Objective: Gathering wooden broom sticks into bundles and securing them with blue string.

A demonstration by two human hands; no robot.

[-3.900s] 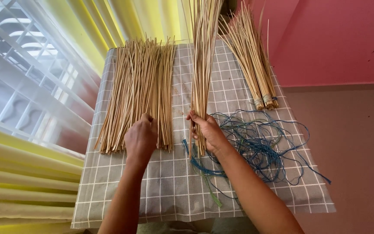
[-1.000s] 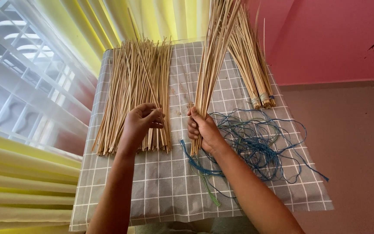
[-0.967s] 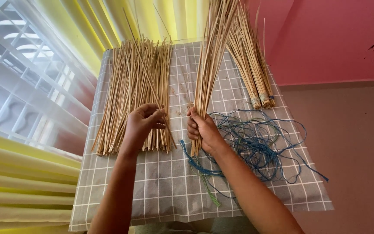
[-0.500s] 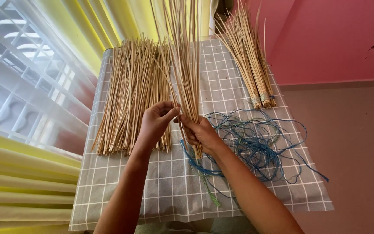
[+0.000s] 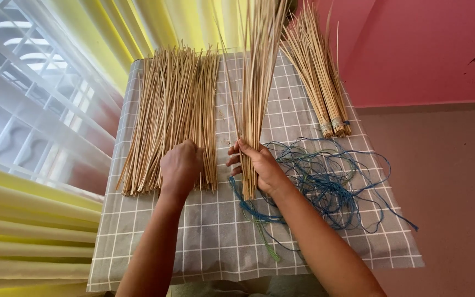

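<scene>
The right hand is closed around a bunch of thin straw-coloured sticks, holding it near the lower end so that the sticks stand almost upright and fan out toward the top of the view. The left hand lies on the near end of the loose pile of sticks that is spread flat on the grey checked cloth; its fingers are curled down into the pile, but I cannot tell if they already pinch some sticks or only touch them. To the right of the held bunch there is a tangle of blue string on the cloth, touching the lower end of the bunch, and further back lie tied bundles of sticks (their near ends are wrapped with a band). To gather well, I think the left hand should lift only few sticks at once and pull them along their length, not across, so the pile does not scatter. The right hand should keep a firm but not crushing hold and let the lower ends stay level, because thin sticks can bend or slip out. It is also wise to keep the bunch away from the string, which can catch the ends.
</scene>
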